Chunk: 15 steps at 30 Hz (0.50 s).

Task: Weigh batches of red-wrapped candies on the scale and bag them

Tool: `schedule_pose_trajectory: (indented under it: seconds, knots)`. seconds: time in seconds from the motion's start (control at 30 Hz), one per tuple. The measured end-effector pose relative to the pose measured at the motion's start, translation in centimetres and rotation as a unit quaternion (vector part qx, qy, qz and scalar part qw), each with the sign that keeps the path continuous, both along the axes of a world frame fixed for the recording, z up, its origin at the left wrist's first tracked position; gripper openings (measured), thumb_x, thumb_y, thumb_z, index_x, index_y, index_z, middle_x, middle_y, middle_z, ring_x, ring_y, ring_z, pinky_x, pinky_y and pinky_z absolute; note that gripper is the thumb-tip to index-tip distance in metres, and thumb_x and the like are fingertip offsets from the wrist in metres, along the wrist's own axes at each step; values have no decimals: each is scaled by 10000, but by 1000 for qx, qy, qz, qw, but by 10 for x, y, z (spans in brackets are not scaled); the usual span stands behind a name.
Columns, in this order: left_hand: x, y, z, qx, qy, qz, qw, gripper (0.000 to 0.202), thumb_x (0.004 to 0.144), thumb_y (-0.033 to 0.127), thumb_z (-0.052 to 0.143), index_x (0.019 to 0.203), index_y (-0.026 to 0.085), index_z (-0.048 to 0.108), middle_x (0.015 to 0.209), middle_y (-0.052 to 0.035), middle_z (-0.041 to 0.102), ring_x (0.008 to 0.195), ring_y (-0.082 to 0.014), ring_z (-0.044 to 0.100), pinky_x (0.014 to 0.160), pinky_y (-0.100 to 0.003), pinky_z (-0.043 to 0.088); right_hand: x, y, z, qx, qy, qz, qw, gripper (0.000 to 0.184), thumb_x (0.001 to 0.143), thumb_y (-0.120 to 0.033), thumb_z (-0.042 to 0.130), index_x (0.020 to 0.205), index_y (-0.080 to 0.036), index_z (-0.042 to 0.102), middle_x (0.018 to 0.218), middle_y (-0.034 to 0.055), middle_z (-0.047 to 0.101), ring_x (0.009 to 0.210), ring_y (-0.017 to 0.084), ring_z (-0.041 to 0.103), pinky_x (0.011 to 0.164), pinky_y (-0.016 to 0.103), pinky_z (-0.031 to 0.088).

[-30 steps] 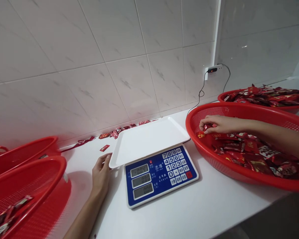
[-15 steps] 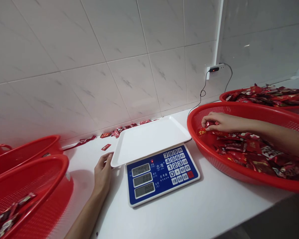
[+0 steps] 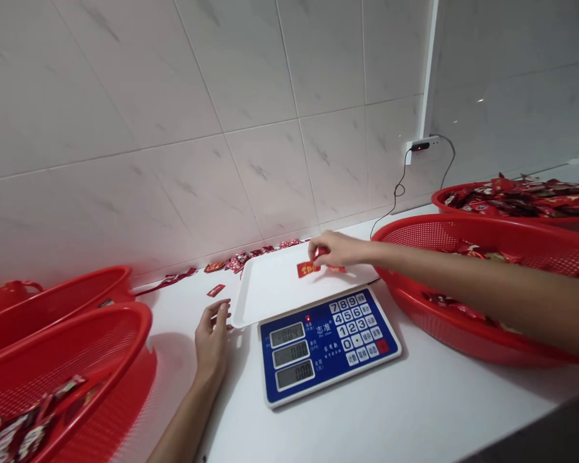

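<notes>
A blue-faced electronic scale (image 3: 329, 342) with a white tray (image 3: 275, 292) stands on the white counter. My right hand (image 3: 335, 248) reaches over the tray's far side, fingers pinched on red snack packets (image 3: 309, 268) that hang just above the tray. My left hand (image 3: 212, 337) rests on the counter at the tray's front-left corner, fingers loosely apart and touching its edge. To the right, a red basket (image 3: 468, 334) holds more red packets.
A second full red basket (image 3: 516, 199) sits behind the first. Two red baskets (image 3: 72, 373) at left, the nearer holding some packets. Loose packets (image 3: 231, 262) lie along the tiled wall. A cable (image 3: 395, 190) runs from a wall socket to the scale.
My right hand left the right basket with packets and moved left over the scale's tray. The left hand stayed at the tray's corner. The view shifted slightly.
</notes>
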<state>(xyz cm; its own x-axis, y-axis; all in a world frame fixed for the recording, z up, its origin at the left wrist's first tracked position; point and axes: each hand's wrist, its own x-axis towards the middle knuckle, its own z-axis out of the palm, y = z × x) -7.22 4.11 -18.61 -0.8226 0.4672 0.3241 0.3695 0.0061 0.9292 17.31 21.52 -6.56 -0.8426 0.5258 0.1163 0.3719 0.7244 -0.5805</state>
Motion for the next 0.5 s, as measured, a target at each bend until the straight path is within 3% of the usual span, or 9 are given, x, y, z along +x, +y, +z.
schedule_pose_trajectory:
  seconds: [0.1, 0.17, 0.3, 0.4, 0.47, 0.5]
  knots:
    - [1, 0, 1, -1, 6, -5, 1000, 446, 634, 569, 622, 864, 194, 696, 932, -79, 705, 841, -245, 624, 614, -310, 524, -10, 2, -3, -12, -37, 34, 999, 354, 749, -290, 773, 1087, -222, 692, 1235, 104, 665, 1043, 257, 622, 827, 343, 509]
    - [0, 0, 1, 2, 9, -4, 1000, 440, 639, 562, 622, 869, 195, 694, 947, -82, 704, 852, -247, 624, 623, -313, 535, 8, 11, 5, -24, -21, 12, 999, 511, 785, -373, 755, 1274, -280, 641, 1392, 97, 596, 1113, 285, 622, 830, 360, 531]
    - [-1, 1, 0, 24, 14, 19, 999, 457, 664, 568, 592, 924, 200, 668, 1016, -86, 683, 903, -246, 620, 645, -315, 546, 91, 37, 17, 21, -2, -125, 992, 524, 876, -455, 607, 1348, -228, 610, 1436, 139, 563, 1212, 314, 599, 932, 425, 526]
    - [-1, 0, 0, 37, 8, 39, 999, 465, 672, 575, 571, 940, 203, 645, 1044, -89, 670, 914, -245, 622, 650, -320, 544, 163, 39, 2, -8, -175, -160, 972, 796, 633, -566, 794, 1321, -194, 647, 1407, 180, 585, 1254, 393, 576, 1014, 503, 489]
    - [0, -1, 2, 36, 2, 45, 998, 444, 663, 565, 576, 916, 207, 641, 1024, -84, 667, 910, -249, 625, 646, -325, 539, 196, 29, -15, -22, -290, -154, 944, 949, 473, -519, 876, 1348, -239, 639, 1450, 180, 549, 1257, 440, 567, 995, 555, 485]
    - [1, -1, 2, 34, 0, 45, 998, 430, 656, 558, 581, 899, 209, 642, 1004, -80, 665, 906, -251, 625, 644, -327, 535, 206, 23, -24, -19, -315, -153, 937, 961, 459, -510, 879, 1353, -258, 636, 1472, 178, 527, 1263, 446, 563, 984, 561, 484]
